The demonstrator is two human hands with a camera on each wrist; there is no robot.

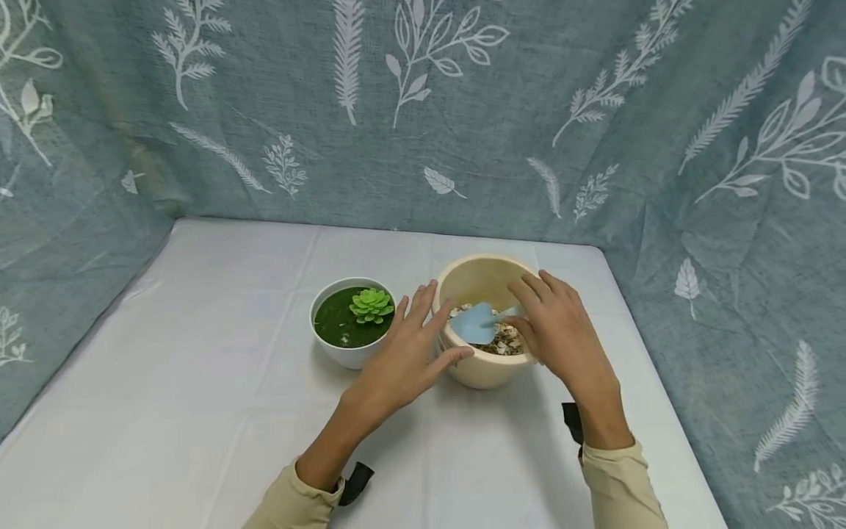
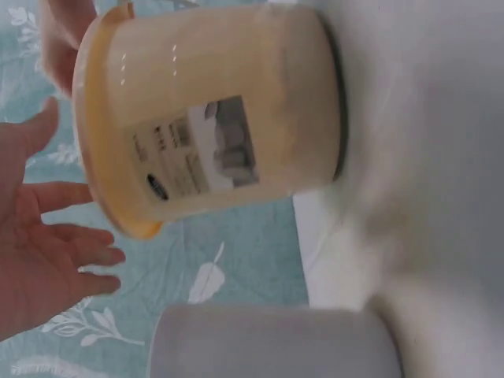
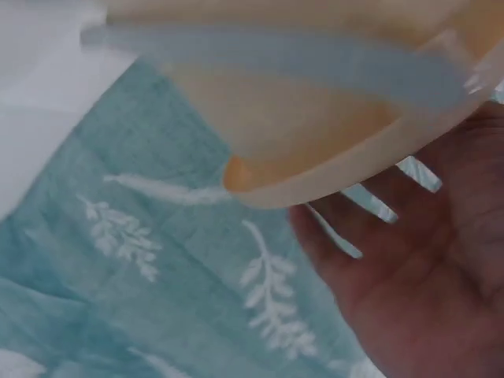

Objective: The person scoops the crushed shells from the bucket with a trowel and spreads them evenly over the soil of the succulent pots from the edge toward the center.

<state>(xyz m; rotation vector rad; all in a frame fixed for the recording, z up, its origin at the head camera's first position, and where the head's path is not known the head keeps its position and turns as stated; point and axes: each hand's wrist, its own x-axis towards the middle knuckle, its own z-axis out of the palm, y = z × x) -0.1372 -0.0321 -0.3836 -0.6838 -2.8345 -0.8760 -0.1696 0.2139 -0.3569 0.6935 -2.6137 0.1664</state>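
Note:
A cream plastic bucket (image 1: pixel 481 375) stands on the table, with a printed label (image 2: pixel 197 150) on its side. Dry, chip-like material (image 1: pixel 505 342) lies inside. Across its mouth is a light-blue trowel (image 1: pixel 474 325), blade to the left. Its handle (image 3: pixel 276 59) passes by the right hand, blurred in the right wrist view. My left hand (image 1: pixel 410 356) is spread at the bucket's left rim, holding nothing; contact is unclear. Over the right rim is my right hand (image 1: pixel 562 330), palm uncurled and fingers (image 3: pixel 323 244) extended by the rim; whether it touches the trowel is hidden.
A white bowl (image 1: pixel 350 358) with dark-green filling and a bright-green succulent (image 1: pixel 371 305) stands left of the bucket, close to the left hand. A white cloth covers the table (image 1: pixel 198 353). Leaf-patterned teal curtains (image 1: pixel 396 176) hang around the table's back and sides.

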